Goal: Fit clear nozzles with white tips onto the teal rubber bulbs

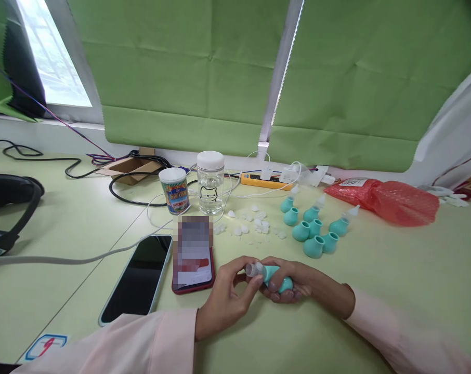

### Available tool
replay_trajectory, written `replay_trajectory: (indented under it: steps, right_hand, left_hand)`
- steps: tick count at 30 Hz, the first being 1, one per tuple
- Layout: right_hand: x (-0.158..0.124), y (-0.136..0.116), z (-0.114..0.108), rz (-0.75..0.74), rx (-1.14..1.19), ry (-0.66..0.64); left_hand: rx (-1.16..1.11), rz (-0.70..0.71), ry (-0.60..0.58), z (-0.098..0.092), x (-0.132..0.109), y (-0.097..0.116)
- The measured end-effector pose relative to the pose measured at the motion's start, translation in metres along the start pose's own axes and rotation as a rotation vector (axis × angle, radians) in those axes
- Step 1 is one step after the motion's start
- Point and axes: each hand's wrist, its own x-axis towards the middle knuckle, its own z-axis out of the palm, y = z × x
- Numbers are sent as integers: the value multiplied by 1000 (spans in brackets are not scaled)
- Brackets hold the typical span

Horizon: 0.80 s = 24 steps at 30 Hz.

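Note:
My right hand [288, 278] is wrapped around a teal rubber bulb [285, 284] of the nasal aspirator kind, low in front of me. A clear plastic tube piece [252, 269] sits at the bulb's mouth and points left. The thumb and fingers of my left hand [233, 291] are closed around this clear piece. Beyond my hands stands a group of similar bulbs. Some, like the near bulb [313, 246], have open mouths; three carry clear tips, among them the right-hand bulb [339, 226]. Small translucent plastic bits [261, 225] lie scattered left of the group.
Two phones, a dark-screened phone [140, 278] and a red-cased phone [194, 259], lie left of my hands. Behind them stand a printed cup [174, 191] and a clear jar [210, 184]. A yellow power strip [264, 181], cables and a red plastic bag [403, 202] line the back.

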Motion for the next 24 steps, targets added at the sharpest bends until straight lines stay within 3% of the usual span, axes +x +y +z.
replay_trajectory:
  steps: [8,13,17,20,24]
  right_hand:
    - [1,2,0,4,125,-206]
    - [7,5,0,-189,63,-92]
    - [5,-1,-3,-309,-160,16]
    - [-4,-12,-6,-456,-492,258]
    - [-11,-20,-22,-704,-1151,866]
  left_hand:
    - [-106,-42,-31,-3,4,2]
    - [-100,-4,36,-2,7,-1]
    - [-81,2,126,0,8,-4]
    - [-37,29,220,0,7,-5]
    - [-71,-66,199,1,5,-2]
